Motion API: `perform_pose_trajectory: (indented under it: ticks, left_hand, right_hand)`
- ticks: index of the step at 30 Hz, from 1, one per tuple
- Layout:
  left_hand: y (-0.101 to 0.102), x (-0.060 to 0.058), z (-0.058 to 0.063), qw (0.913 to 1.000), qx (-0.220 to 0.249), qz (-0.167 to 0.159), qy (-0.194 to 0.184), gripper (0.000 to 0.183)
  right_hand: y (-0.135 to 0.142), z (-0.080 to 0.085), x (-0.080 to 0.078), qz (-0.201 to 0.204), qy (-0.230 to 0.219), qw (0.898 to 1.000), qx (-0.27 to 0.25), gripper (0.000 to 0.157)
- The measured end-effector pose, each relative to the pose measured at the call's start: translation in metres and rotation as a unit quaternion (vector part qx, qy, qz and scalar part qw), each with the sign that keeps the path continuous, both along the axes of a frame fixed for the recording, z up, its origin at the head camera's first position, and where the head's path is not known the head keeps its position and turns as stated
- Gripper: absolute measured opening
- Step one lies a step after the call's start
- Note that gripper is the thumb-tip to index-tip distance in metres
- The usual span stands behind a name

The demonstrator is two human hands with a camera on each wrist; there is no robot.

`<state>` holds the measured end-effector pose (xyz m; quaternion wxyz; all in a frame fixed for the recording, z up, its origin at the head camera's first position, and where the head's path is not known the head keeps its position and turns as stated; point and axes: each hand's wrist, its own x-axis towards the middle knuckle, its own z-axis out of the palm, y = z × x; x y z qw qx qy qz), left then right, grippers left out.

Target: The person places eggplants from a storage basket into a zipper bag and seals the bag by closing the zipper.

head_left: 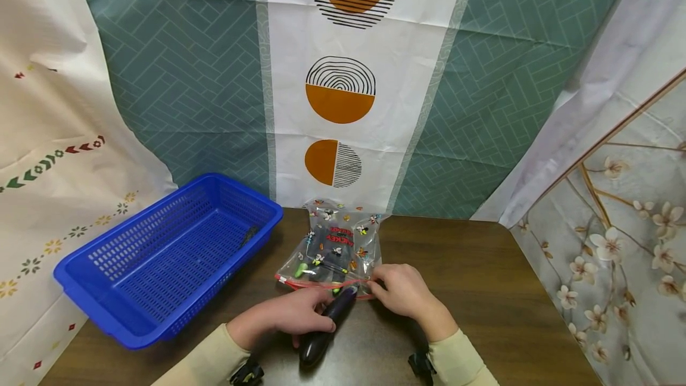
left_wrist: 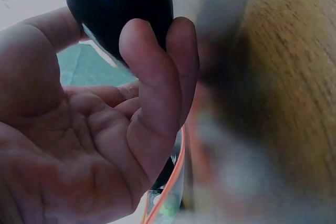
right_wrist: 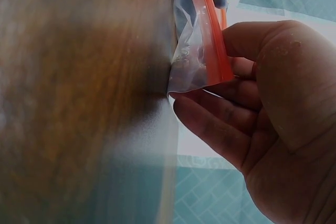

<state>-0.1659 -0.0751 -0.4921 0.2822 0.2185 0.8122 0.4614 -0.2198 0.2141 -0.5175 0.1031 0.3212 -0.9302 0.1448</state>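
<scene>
Gripped a dark, glossy eggplant [head_left: 318, 344] in the left hand [head_left: 297, 311], with the thumb over the top and fingers curled round the side. Pinched the mouth of a clear, printed zip bag [head_left: 340, 234] at its right corner with the right hand [head_left: 404, 290], with the thumb against the red zip strip [right_wrist: 215, 51]. Angled the eggplant's narrow end up to that mouth, on the bag's near side; could not tell whether the tip was past the strip. Held nearly all of the eggplant outside the bag, slanting back toward the near edge of the wooden surface [head_left: 455, 261].

Showed, through the plastic, a green piece [head_left: 302, 268] toward the left and darker contents behind the print, too unclear to name. Looked, on that evidence, partly done with the bagging: had some contents already inside, but had neither the eggplant fully in nor the mouth sealed. Had left, by the same judgement, the eggplant to slide in and the strip to close.

Had a long blue basket [head_left: 96, 319] with slotted sides farther left, apart from both hands; showed a small dark patch by its right inner wall, not identifiable. Was backed by a hanging cloth [head_left: 214, 46] of teal and white with orange-and-black circles, and flanked by a cream patterned cloth [head_left: 43, 76] at left and a flowered cloth [head_left: 605, 207] at right.
</scene>
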Motion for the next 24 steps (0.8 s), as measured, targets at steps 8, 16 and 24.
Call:
perform_pose_trajectory:
  ticks: [8,16,24]
  left_hand:
    - [0.0013,-0.0002,-0.0025,0.9999,-0.009,0.012,0.003,0.02]
    - [0.0058,-0.0021,-0.0055,0.9991,0.007,0.039,-0.014,0.022]
    - [0.0081,-0.0026,-0.005,0.9968,0.018,0.067,-0.041,0.033]
  right_hand:
    - [-0.0005,-0.0007,-0.0006,-0.003,0.0,1.0,0.002,0.023]
    - [-0.0003,0.0001,-0.0001,-0.008,-0.007,1.0,0.003,0.023]
    - [-0.0009,0.0015,0.0008,-0.006,-0.006,1.0,0.004,0.024]
